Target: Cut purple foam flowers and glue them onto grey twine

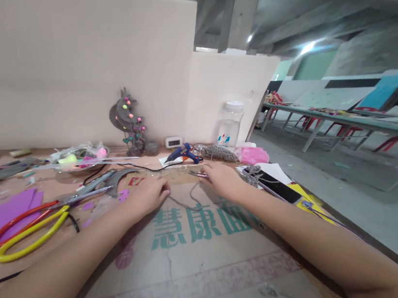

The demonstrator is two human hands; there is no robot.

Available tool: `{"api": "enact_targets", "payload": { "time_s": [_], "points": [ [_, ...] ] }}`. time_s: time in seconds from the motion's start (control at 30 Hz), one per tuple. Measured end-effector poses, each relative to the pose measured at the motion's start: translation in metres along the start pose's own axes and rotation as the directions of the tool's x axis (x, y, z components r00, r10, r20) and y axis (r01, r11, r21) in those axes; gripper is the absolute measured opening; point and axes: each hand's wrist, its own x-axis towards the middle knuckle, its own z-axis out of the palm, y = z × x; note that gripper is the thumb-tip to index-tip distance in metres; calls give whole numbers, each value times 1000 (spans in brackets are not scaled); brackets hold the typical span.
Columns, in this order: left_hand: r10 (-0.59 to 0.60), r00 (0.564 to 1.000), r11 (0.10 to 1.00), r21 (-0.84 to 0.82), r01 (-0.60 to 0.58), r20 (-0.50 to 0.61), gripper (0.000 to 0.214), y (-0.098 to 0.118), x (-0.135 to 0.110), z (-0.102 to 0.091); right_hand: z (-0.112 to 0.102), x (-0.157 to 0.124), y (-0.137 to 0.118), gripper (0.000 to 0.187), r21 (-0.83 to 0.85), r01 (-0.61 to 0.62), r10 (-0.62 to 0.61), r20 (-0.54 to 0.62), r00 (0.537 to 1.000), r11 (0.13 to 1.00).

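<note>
On a cardboard sheet (186, 277) with green characters, my two hands face each other. My left hand (150, 194) is closed, its thumb and fingers together at one end of a thin grey cord (184, 205). The cord loops over the cardboard towards my right hand (221, 180). That hand is closed around a small metal tool (197, 173) whose pointed end sticks out to the left; I cannot tell whether it is scissors or tweezers. A bundle of grey cord (217, 153) lies just beyond my right hand.
A blue glue gun (188, 154), a small white clock (173, 142) and a clear bottle (230, 125) stand at the back. Red-and-yellow-handled pliers (33, 229) lie left beside purple sheets (6, 216). A crescent-moon ornament (129, 124) stands behind. A phone (275, 185) lies right.
</note>
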Motion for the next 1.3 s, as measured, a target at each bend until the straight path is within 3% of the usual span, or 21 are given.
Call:
{"api": "enact_targets", "payload": {
  "time_s": [0.27,0.53,0.7,0.83,1.0,1.1,1.17,1.3],
  "points": [
    [21,999,999,-50,-22,-24,22,-17,8,10,14,-14,-46,22,92,340,-325,-143,935,936],
    [-53,997,993,-111,46,-63,10,-15,6,6,18,-12,-46,19,183,344,-319,-151,936,921],
    [-132,986,966,-237,104,-106,13,-10,5,-8,14,-12,-45,21,304,313,-287,-127,949,900],
    [-275,954,863,-468,191,-118,22,-11,4,-18,12,-16,-47,34,424,250,-236,-86,968,870],
    [-317,947,772,-596,222,-57,30,-7,-12,-4,17,-18,-51,5,506,219,-201,-91,975,834],
    [-353,933,701,-679,218,-66,35,-2,-22,6,18,-18,-51,8,517,229,-188,-131,973,825],
    [-366,926,695,-689,204,-95,32,1,-26,7,15,-20,-51,9,507,283,-243,-147,959,814],
    [-332,939,717,-671,190,-89,24,3,-27,2,6,-24,-52,14,432,487,-444,-203,873,759]
  ]
}}
